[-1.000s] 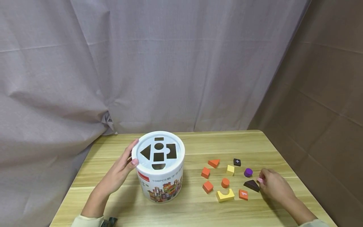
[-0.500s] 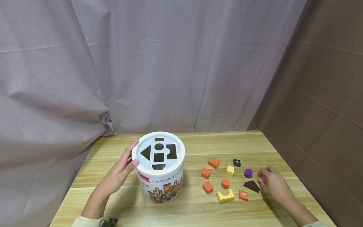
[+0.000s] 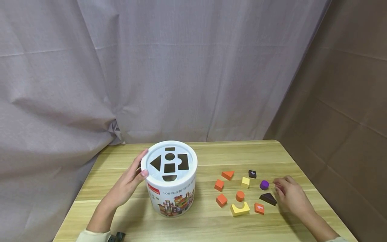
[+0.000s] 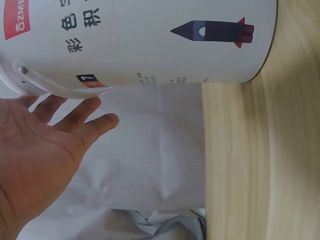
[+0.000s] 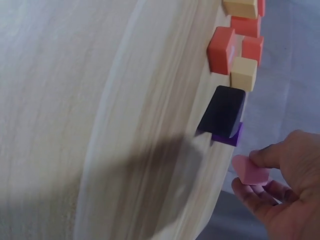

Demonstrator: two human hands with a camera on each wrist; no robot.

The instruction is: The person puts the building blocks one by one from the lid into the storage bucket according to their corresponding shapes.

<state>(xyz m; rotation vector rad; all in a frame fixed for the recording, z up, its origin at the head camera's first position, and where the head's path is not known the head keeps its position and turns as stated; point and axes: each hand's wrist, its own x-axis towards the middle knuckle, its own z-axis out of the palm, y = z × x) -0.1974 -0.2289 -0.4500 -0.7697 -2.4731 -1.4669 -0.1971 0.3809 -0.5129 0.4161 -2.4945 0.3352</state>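
A white toy-block bucket [image 3: 171,198] stands upright on the table, its lid [image 3: 181,176] cut with shaped holes. My left hand [image 3: 127,185] rests against the lid's left rim, thumb in front and fingers spread behind; the left wrist view has those fingers by the bucket's white handle [image 4: 55,86]. At the right, my right hand [image 3: 293,198] pinches a small pink block [image 5: 250,171] between thumb and fingers, mostly hidden by the fingers in the head view. Nearest to it are a black triangular block [image 3: 268,198] and a purple cylinder [image 3: 264,185].
Several loose blocks lie between bucket and right hand: a yellow arch [image 3: 240,210], an orange cylinder [image 3: 240,196], a yellow cube [image 3: 245,182], an orange triangle [image 3: 228,175], a black plus tile [image 3: 252,173] and an orange "1" tile [image 3: 259,208]. Grey curtain [image 3: 169,84] hangs behind.
My right fingers have shifted and turned the pink block, so less of it shows in the head view. The left hand, bucket and loose blocks stay in place.
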